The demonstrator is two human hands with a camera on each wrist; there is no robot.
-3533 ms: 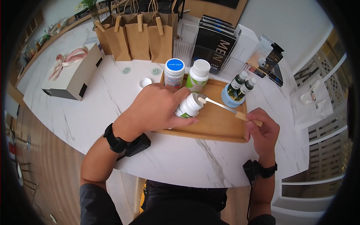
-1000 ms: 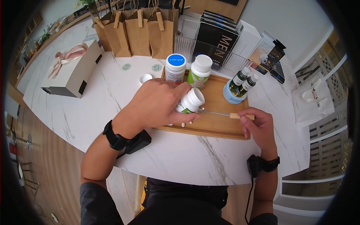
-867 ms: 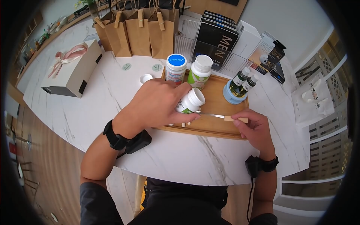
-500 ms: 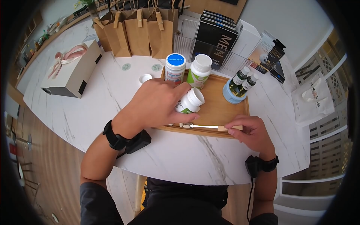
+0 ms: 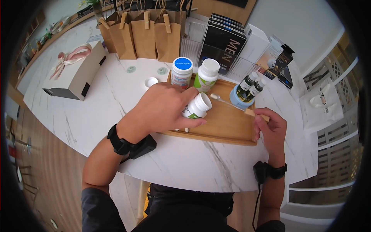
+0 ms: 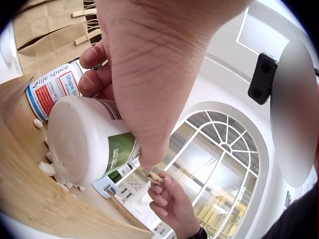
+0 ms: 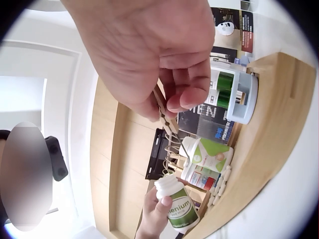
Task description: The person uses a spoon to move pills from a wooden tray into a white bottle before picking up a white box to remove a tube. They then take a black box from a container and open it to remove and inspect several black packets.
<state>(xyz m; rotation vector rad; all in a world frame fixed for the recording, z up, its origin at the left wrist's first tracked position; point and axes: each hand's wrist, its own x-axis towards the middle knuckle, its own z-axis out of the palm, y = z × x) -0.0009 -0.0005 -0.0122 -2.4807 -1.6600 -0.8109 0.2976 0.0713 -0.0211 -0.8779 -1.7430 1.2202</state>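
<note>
My left hand (image 5: 158, 108) grips an uncapped white bottle (image 5: 195, 106) with a green label, tilted with its mouth toward the right. My right hand (image 5: 272, 129) pinches the wooden handle of a small metal spoon (image 5: 232, 104); the spoon's bowl, with a white capsule (image 5: 214, 96) in it, is above the wooden tray (image 5: 216, 138), right of the bottle's mouth. In the left wrist view, several white capsules (image 6: 47, 169) lie on the tray beside the bottle's base. The right wrist view has a row of capsules (image 7: 219, 186) in front of the standing bottles.
A blue-lidded bottle (image 5: 182, 71) and a green-white bottle (image 5: 207, 75) stand at the tray's back left. Two dark green bottles sit in a blue holder (image 5: 240, 97) at its right. A white cap (image 5: 151, 82), paper bags (image 5: 145, 40) and a ribboned box (image 5: 75, 71) are farther left.
The spoon has lifted from the capsules near the tray's front edge, and my right hand has moved up and rightward with it. A capsule is now on the spoon. My left hand stays nearly in place.
</note>
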